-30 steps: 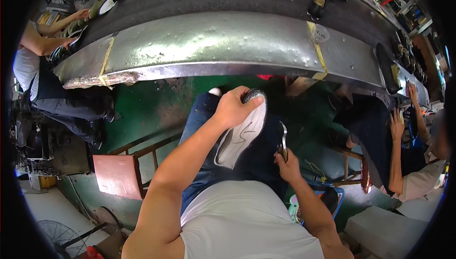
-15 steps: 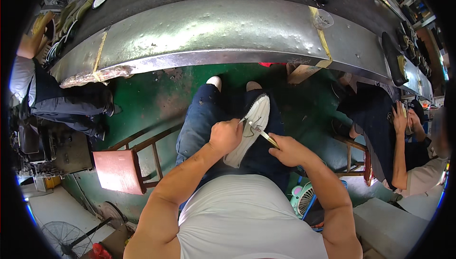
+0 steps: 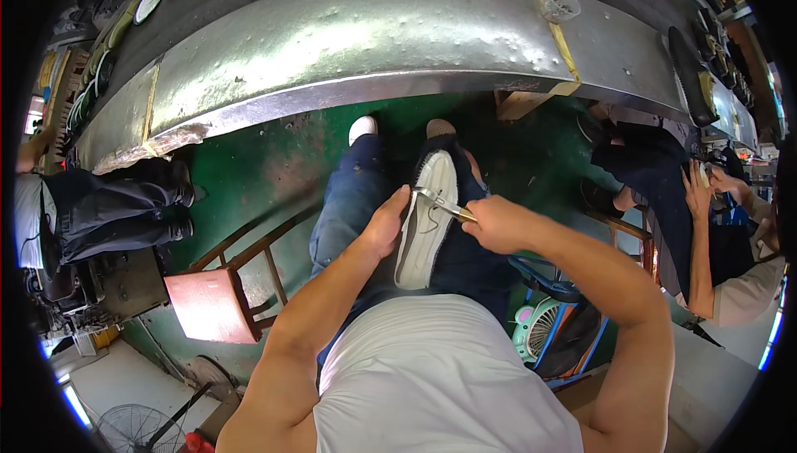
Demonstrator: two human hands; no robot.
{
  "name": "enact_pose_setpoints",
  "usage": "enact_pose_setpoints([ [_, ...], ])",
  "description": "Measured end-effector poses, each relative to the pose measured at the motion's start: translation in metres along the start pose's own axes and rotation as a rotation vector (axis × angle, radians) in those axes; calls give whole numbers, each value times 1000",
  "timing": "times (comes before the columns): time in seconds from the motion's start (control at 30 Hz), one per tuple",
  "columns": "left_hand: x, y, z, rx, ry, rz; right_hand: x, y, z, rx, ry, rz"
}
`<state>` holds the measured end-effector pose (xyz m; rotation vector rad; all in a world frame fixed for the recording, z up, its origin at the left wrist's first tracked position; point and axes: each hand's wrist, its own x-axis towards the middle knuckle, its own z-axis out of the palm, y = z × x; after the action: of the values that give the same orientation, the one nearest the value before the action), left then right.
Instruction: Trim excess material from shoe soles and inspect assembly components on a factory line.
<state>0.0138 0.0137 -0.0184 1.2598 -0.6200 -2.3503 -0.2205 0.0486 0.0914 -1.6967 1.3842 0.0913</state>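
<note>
On my lap lies a shoe [image 3: 421,254], its long pale underside facing up and a dark edge showing around the toe. My left hand [image 3: 387,220] is closed at the shoe's left edge, fingers partly hidden. My right hand [image 3: 504,225] is wrapped round the handle of a shiny metal hand tool [image 3: 444,205] with a hooked, pincer-like head. The tool lies across the middle of the shoe, its head by my left fingertips at the left edge. A thin dark line, perhaps thread, curves over the underside beneath it.
Ahead runs a metal-edged bench [image 3: 332,38] with a clear plastic cup [image 3: 560,4] and several shoes. A red-topped stool [image 3: 212,303] stands left, a small green fan [image 3: 535,328] right. One person [image 3: 108,212] is at left, another [image 3: 701,204] works at right.
The shoe has turned more upright in view. The tool's head has moved left to the shoe's left edge, and my right hand has followed, its elbow swinging outward.
</note>
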Motion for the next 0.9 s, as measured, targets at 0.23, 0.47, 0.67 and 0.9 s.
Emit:
enact_pose_setpoints([
  [0.23,-6,10,3,-66,-79,89,1,-8,66,580,145,179],
  [0.47,-5,21,10,-11,35,60,7,0,109,1702,-23,297],
  [0.67,6,23,10,195,123,24,-10,17,50,1228,-95,202],
  [0.9,-9,37,42,439,149,-23,6,-12,3,296,339,-49],
])
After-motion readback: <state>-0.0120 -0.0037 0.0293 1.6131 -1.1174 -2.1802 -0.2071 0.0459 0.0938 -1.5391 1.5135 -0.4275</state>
